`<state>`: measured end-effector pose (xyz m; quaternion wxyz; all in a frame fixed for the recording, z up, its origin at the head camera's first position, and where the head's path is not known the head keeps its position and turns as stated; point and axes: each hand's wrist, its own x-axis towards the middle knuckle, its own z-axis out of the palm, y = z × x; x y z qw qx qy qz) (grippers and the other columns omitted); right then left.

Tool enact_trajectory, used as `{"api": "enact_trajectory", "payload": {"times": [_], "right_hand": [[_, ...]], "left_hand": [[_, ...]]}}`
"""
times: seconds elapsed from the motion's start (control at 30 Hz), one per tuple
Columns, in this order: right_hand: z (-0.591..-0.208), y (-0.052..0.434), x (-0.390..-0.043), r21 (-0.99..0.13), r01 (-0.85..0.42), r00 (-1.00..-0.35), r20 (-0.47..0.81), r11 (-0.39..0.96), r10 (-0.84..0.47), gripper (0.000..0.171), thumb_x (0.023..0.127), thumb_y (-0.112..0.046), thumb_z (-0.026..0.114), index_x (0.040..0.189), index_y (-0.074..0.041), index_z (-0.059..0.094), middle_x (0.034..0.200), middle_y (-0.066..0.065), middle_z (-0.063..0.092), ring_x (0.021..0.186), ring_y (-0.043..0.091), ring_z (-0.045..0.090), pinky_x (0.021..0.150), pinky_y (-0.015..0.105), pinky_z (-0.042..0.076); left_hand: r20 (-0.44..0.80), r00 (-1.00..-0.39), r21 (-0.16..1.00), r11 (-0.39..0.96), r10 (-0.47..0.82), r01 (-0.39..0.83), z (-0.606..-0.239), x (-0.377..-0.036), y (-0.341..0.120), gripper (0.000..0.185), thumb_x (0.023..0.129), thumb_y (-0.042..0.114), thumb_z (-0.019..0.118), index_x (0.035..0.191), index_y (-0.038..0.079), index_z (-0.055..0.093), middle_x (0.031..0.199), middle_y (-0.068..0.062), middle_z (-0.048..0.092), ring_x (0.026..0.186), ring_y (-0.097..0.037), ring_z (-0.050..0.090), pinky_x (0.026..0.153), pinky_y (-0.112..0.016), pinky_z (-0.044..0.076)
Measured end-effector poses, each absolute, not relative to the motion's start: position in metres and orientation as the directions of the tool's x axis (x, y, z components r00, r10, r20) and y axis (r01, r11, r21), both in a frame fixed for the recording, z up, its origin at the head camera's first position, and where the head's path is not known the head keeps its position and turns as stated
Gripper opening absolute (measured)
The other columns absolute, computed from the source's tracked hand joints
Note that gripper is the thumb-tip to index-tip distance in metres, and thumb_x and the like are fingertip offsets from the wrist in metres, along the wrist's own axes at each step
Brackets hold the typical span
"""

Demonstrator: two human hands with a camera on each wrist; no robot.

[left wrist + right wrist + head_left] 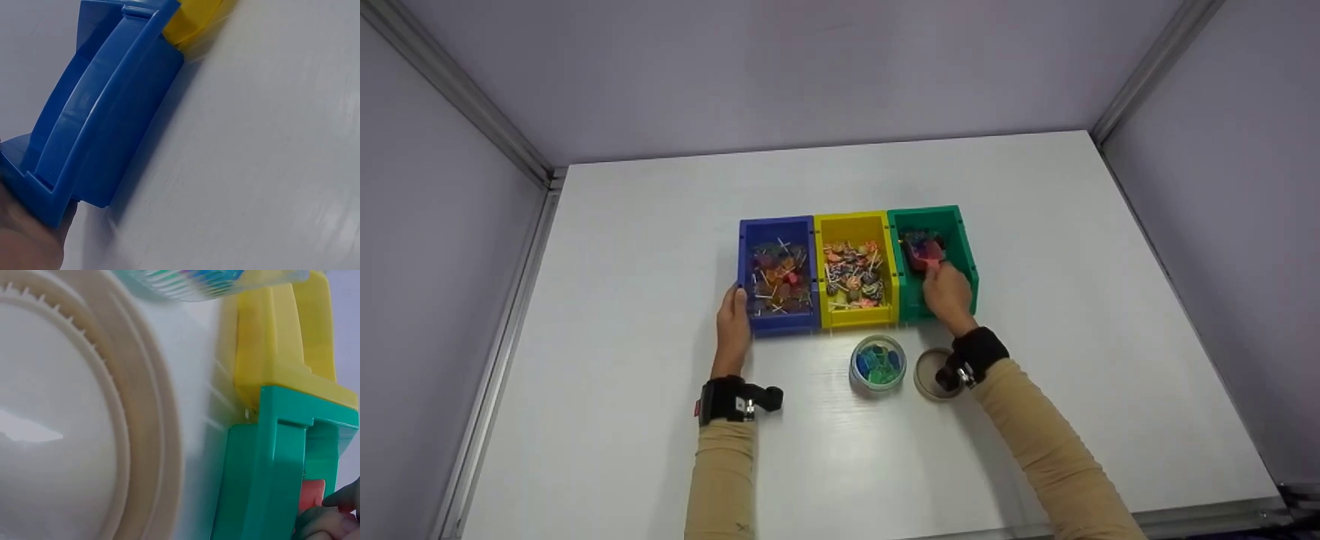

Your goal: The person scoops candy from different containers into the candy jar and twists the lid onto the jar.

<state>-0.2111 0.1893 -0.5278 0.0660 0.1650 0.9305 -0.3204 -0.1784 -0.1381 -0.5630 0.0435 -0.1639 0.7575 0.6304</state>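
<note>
My right hand grips the handle of a translucent red scoop inside the green bin. The scoop's bowl lies among small, dark, shiny pieces there, too small to tell apart. In the right wrist view, my fingers are around the red handle end. My left hand rests against the outer left side of the blue bin, near its front corner; the left wrist view shows only part of that hand. In front stands an uncapped clear jar with blue and green pieces inside.
A yellow bin of wrapped lollipops sits between the blue and green ones. More lollipops lie in the blue bin. A round beige lid is on the white table beside the jar, under my right wrist.
</note>
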Motion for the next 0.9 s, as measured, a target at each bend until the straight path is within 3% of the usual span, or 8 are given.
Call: {"api": "enact_trajectory", "payload": {"times": [0.43, 0.7, 0.9], "right_hand": [[-0.532, 0.190, -0.201, -0.606, 0.245, -0.967, -0.097, 0.757, 0.236, 0.037, 0.103, -0.023, 0.039, 0.109, 0.008, 0.058, 0.091, 0.024, 0.064, 0.076, 0.027, 0.054, 0.068, 0.045, 0.047], [-0.535, 0.194, -0.194, -0.621, 0.200, -0.973, -0.037, 0.758, 0.226, 0.035, 0.104, -0.023, 0.040, 0.109, 0.008, 0.057, 0.082, 0.019, 0.059, 0.070, 0.024, 0.049, 0.061, 0.037, 0.040], [-0.538, 0.199, -0.191, -0.632, 0.190, -0.974, -0.028, 0.752, 0.223, 0.036, 0.104, -0.023, 0.040, 0.112, 0.008, 0.057, 0.084, 0.018, 0.059, 0.073, 0.025, 0.051, 0.065, 0.040, 0.043]], "left_hand": [[-0.260, -0.945, 0.945, 0.148, -0.198, -0.291, -0.563, -0.177, -0.138, 0.054, 0.107, 0.031, 0.030, 0.151, 0.000, 0.026, 0.158, -0.020, 0.029, 0.150, -0.033, 0.023, 0.126, -0.043, 0.020], [-0.266, -0.946, 0.940, 0.167, -0.184, -0.297, -0.564, -0.177, -0.138, 0.055, 0.107, 0.031, 0.028, 0.151, -0.001, 0.024, 0.158, -0.021, 0.027, 0.150, -0.034, 0.022, 0.126, -0.044, 0.020], [-0.267, -0.944, 0.937, 0.178, -0.193, -0.301, -0.564, -0.177, -0.138, 0.055, 0.107, 0.031, 0.028, 0.151, -0.002, 0.025, 0.158, -0.022, 0.027, 0.150, -0.035, 0.022, 0.127, -0.044, 0.019]]}}
